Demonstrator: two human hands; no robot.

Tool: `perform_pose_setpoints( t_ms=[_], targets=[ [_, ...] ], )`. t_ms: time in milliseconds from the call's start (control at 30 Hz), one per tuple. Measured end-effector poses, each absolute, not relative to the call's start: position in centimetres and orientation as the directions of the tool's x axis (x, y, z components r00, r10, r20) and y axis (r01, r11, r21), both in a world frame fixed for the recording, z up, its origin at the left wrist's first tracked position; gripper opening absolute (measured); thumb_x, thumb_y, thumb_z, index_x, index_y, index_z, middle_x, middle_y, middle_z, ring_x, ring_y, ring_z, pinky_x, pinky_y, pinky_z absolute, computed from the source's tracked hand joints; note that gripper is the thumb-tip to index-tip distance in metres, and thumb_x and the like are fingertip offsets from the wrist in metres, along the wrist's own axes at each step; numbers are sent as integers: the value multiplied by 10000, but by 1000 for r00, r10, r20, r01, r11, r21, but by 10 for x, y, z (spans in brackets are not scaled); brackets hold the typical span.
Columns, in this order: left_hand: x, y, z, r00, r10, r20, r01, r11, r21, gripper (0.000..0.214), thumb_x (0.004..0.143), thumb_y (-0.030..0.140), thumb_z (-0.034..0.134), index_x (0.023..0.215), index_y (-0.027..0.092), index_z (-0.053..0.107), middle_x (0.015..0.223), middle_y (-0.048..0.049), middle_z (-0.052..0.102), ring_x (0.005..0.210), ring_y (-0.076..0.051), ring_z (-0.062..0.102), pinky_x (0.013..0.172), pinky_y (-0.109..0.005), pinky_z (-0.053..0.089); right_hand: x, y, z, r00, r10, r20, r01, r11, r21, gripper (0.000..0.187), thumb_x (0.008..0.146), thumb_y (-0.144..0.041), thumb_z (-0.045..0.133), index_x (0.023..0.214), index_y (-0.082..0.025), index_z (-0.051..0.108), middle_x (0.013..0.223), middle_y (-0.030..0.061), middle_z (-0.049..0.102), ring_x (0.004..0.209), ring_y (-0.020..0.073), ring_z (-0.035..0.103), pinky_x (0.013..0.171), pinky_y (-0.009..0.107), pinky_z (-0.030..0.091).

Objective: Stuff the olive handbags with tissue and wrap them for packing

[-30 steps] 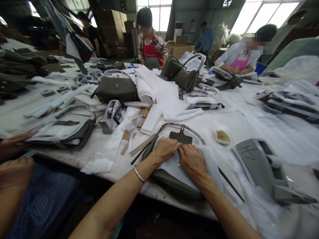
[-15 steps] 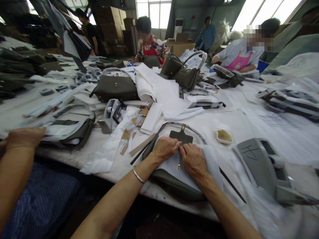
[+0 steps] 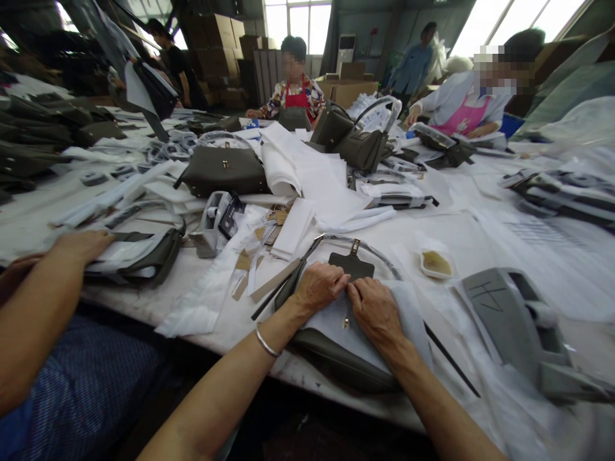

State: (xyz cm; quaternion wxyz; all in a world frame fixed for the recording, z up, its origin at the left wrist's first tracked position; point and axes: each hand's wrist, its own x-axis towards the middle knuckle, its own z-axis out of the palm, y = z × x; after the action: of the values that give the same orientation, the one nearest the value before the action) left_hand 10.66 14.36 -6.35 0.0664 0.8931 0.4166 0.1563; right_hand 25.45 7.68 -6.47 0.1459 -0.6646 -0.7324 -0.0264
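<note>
In the head view a dark olive handbag [image 3: 348, 365] lies flat at the table's near edge, a pale protective sheet [image 3: 331, 323] spread over its front. My left hand [image 3: 321, 287], a silver bangle at its wrist, is closed at the sheet's upper edge. Right beside it, my right hand [image 3: 378, 310] is closed on the same edge, thumbs nearly meeting. What lies under the fingertips is partly hidden. Just beyond them rests the bag's dark closure tab [image 3: 353, 264]. A metal clasp [image 3: 345, 322] shows through the sheet below my hands. The wrapped handle [image 3: 379, 255] arches behind.
At right stands a grey tape dispenser [image 3: 504, 320], with a small dish [image 3: 436, 263] of yellowish stuff nearby. A smaller dispenser [image 3: 211, 224], white paper [image 3: 317, 173] and another handbag [image 3: 223, 171] lie beyond. At left, a co-worker's hand [image 3: 84, 246] touches a wrapped bag [image 3: 139, 253].
My hands stay almost in place on the sheet. The co-worker's hand at left has moved rightward over the wrapped bag. The person across the table has raised their head.
</note>
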Motion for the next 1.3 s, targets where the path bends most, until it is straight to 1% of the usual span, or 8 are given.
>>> perform_pose_setpoints(
  t_ms=[233,567,800,967,1100,1200,1233,1300],
  targets=[
    [108,146,-68,620,760,194,729,-650,215,335,1019,332,380,868,169,631,814,-64,693,805,-196,650,787,-315,431,255,78,-66,-69,966,249,983,109,-150,289,1004,-295,423,780,-209,584,801,35,623,813,204,537,759,323,299],
    [108,146,-69,607,773,185,749,-634,192,352,1004,328,410,821,175,668,772,-79,718,766,-206,685,736,-307,449,257,80,-73,-91,945,314,974,150,-168,308,1003,-301,420,752,-212,573,760,36,608,775,208,527,743,328,303],
    [110,148,-72,653,740,160,723,-673,159,382,1009,315,389,827,160,687,765,-97,725,739,-221,701,671,-304,455,259,79,-77,-95,938,333,966,168,-198,317,999,-284,417,727,-216,565,738,35,607,760,205,525,741,328,316],
    [111,147,-70,684,717,137,700,-697,154,384,1011,297,375,853,147,692,771,-108,725,749,-239,710,683,-324,475,261,81,-77,-68,949,307,942,162,-293,319,993,-296,406,752,-213,598,764,44,631,771,209,548,752,332,352],
    [111,145,-69,672,728,137,709,-686,166,399,1016,307,364,863,131,687,785,-119,724,775,-241,712,735,-349,493,264,85,-72,-54,974,218,888,147,-435,280,964,-305,433,825,-216,659,828,49,673,810,210,597,775,326,410],
    [111,145,-70,655,741,146,719,-671,178,396,1014,306,367,877,121,689,791,-125,724,782,-239,713,747,-354,503,266,88,-53,-66,992,111,838,115,-534,249,928,-301,466,894,-218,698,887,51,708,849,211,634,792,326,452],
    [111,145,-71,650,745,150,723,-667,182,396,1012,309,370,879,119,691,788,-127,724,781,-239,713,748,-354,506,266,88,-43,-75,993,94,827,115,-551,241,916,-300,478,913,-217,705,911,52,716,866,211,642,807,330,461],
    [111,145,-71,640,751,159,727,-660,190,393,1008,307,376,876,120,696,780,-127,724,778,-237,714,756,-357,511,264,91,-19,-91,989,118,818,142,-557,224,889,-296,507,942,-217,711,967,54,723,907,212,649,850,339,466]
  ],
)
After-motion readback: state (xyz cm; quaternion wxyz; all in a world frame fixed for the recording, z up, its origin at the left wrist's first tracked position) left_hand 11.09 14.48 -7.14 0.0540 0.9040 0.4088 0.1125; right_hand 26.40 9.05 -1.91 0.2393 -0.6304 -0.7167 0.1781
